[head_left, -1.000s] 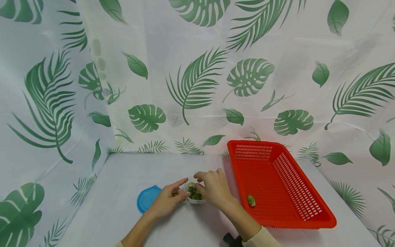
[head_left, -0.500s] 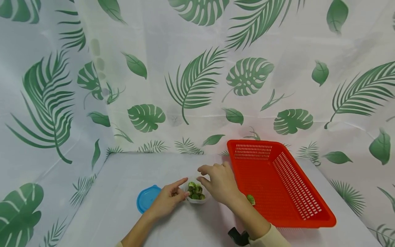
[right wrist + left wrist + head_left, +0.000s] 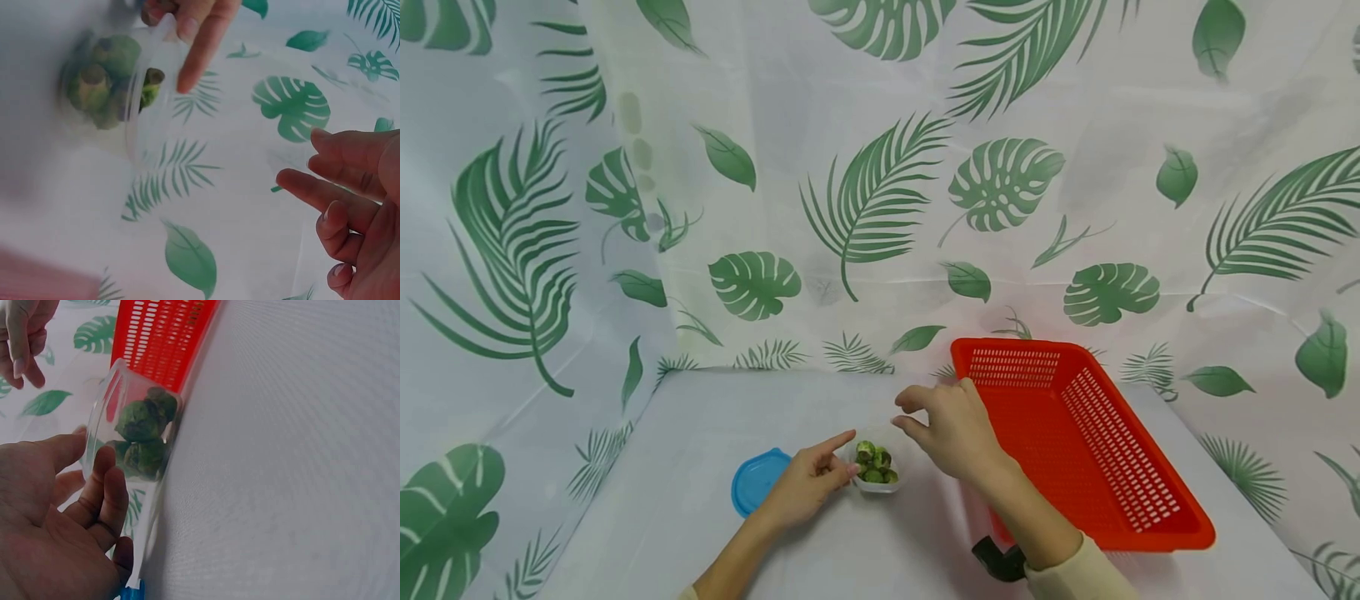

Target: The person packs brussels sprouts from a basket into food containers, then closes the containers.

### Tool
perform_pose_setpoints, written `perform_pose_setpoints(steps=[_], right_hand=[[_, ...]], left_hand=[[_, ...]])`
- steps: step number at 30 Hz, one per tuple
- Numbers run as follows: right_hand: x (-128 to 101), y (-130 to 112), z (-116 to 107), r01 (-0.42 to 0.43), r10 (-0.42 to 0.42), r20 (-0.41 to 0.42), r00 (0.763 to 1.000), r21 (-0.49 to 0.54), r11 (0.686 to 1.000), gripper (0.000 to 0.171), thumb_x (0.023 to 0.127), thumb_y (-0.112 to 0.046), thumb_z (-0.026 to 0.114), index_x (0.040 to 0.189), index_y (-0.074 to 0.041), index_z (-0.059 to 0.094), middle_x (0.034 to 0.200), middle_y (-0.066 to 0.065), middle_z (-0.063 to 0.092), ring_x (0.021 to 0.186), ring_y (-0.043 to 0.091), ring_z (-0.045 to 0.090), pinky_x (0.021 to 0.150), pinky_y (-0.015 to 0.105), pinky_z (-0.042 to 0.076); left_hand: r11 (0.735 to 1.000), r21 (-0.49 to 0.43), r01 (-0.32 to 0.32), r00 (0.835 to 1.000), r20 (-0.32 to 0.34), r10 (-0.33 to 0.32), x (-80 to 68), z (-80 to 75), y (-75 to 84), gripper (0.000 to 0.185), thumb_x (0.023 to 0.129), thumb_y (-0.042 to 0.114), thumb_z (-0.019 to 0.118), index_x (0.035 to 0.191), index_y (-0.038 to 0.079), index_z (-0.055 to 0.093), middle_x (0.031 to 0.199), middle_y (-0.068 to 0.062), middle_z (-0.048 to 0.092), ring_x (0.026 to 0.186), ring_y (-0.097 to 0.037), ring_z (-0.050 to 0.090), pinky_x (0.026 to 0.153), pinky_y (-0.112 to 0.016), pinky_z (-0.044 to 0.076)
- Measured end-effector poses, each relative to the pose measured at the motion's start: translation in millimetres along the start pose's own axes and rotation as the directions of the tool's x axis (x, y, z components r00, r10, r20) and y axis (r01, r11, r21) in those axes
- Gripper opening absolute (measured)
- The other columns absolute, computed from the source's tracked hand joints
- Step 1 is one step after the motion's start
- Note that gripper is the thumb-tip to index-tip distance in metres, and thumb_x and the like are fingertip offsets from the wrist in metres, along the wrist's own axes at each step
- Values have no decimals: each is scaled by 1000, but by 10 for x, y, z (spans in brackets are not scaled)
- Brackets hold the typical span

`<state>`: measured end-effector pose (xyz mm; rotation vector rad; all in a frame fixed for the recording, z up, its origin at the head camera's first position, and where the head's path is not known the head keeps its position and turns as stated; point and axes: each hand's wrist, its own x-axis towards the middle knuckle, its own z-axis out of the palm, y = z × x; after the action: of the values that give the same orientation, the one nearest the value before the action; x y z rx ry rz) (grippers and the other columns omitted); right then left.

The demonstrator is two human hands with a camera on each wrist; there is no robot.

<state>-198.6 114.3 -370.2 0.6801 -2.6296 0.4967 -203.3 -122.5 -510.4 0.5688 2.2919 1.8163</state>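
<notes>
A small clear plastic container stands on the table, holding several Brussels sprouts. My left hand holds it at its left side, index finger and thumb spread along the rim. In the left wrist view, bent fingers lie against the container wall. My right hand hovers between the container and the red basket. Its thumb and index finger are parted with nothing between them, as the right wrist view shows of the hand. The right forearm hides part of the basket's near left side.
A blue round lid lies on the white table left of the left hand. The basket takes up the table's right side. A black curved object sits at the right wrist. Leaf-print sheeting stands behind and at the sides.
My right hand has moved up and right, away from the container, uncovering the Brussels sprouts. The single sprout in the basket is now behind the right arm. The left hand stays in place.
</notes>
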Motion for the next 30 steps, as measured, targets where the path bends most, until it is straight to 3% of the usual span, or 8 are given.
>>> perform_pose_setpoints(steps=[13,22,30], right_hand=[[43,197,-252,-40,38,33,999,71,997,25,85,-21,88,109,-18,81,95,-1,81,83,18,72,81,39,35],[43,430,-400,-75,71,52,996,63,995,24,87,-22,86,110,-18,80,93,-6,81,81,18,71,93,48,43],[-8,672,-471,-96,92,57,994,73,993,22,87,-16,86,109,-18,81,93,-3,80,87,21,72,70,31,55]], left_hand=[[1000,-9,6,1000,12,-6,11,12,-2,65,102,25,70,158,5,44,91,-23,70,87,-28,69,75,-28,57],[1000,-18,14,1000,3,-14,-5,14,10,65,102,26,69,159,7,43,90,-23,70,89,-29,69,77,-29,57],[1000,-22,7,1000,0,-7,-15,19,24,65,101,24,71,158,5,44,85,-17,69,90,-30,70,78,-30,58]])
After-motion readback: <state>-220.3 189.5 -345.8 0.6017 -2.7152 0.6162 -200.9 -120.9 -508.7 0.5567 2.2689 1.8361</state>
